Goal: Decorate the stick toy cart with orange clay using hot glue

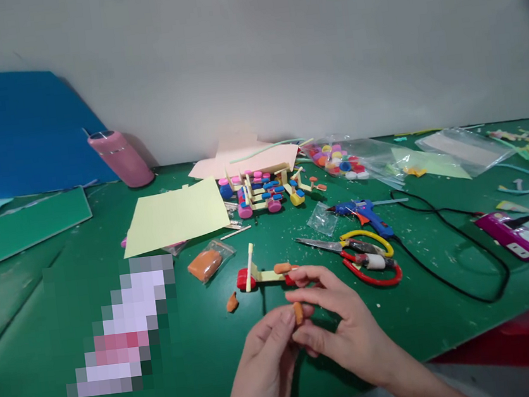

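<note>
A small piece of orange clay (pixel 298 313) is pinched between the thumb and fingers of my left hand (pixel 271 344). My right hand (pixel 343 320) is close around the same piece, its thumb and fingers apart, with the thumb just below the clay. Beyond my fingers lies a small model car (pixel 268 276) of pale sticks with red wheels, partly hidden by my right hand. An orange clay strip (pixel 282 268) rests on top of it. To the left is a torn scrap of orange clay (pixel 231 302), and farther back a bagged orange clay block (pixel 206 264).
Scissors (pixel 369 256) and a blue glue gun (pixel 362 213) with a black cord lie right of the hands. Behind are several small stick models (pixel 264 192), yellow paper (pixel 175 216) and a bag of colourful caps (pixel 339 161). A pink tumbler (pixel 121 159) leans at the wall; a purple power strip (pixel 517 236) lies right.
</note>
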`<state>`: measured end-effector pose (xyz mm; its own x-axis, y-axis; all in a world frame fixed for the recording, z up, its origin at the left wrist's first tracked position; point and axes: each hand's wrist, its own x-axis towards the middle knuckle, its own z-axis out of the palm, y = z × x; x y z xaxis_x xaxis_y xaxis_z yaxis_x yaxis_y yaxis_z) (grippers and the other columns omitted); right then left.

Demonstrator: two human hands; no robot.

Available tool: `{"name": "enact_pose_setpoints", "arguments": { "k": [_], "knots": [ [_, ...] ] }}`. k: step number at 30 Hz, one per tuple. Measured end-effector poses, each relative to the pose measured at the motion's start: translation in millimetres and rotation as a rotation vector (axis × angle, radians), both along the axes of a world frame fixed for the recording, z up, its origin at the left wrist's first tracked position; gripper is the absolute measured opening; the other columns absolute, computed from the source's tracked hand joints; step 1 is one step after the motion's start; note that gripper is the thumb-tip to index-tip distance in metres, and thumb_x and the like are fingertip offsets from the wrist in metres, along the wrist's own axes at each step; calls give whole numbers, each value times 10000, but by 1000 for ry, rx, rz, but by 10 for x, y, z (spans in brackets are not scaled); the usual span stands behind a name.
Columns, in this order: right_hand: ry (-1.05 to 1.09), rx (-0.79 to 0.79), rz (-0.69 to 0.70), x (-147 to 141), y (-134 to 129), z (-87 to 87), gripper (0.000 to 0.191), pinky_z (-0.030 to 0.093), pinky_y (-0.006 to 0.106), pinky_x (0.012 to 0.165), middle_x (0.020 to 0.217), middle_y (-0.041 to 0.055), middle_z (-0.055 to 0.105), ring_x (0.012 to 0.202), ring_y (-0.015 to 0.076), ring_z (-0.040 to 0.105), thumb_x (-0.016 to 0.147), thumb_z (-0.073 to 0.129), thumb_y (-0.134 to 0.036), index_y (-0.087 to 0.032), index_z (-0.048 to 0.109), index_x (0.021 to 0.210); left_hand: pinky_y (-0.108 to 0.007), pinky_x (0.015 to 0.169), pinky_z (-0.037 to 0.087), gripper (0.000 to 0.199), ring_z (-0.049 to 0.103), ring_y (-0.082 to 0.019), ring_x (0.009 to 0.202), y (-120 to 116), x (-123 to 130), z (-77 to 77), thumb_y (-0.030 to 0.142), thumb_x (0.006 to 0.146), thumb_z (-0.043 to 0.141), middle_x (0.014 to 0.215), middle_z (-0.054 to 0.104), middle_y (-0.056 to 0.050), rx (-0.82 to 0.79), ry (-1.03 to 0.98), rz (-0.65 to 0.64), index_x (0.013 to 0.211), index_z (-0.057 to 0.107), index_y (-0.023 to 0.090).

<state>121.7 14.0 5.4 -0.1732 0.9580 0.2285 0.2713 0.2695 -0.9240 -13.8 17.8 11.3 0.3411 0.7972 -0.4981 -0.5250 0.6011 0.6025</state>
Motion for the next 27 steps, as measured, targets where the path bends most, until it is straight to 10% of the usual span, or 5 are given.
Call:
{"name": "enact_pose_setpoints", "arguments": {
  "k": [11,27],
  "knots": [
    [-53,128,-25,89,23,-22,266,426,299,897,1131,67,504,1060,190,502,769,633,-250,-235,626,1034,-209,611,431,156,539,-122,651,-57,-84,69,264,623,720,694,621,8,274,462,137,749,665,192],
    [5,117,151,157,78,2,273,405,295,921,1158,65,485,1089,191,478,751,653,-303,-234,650,1015,-206,480,272,220,337,-84,533,86,-239,184,320,736,588,569,419,51,508,505,-438,611,477,177]
  ]
}}
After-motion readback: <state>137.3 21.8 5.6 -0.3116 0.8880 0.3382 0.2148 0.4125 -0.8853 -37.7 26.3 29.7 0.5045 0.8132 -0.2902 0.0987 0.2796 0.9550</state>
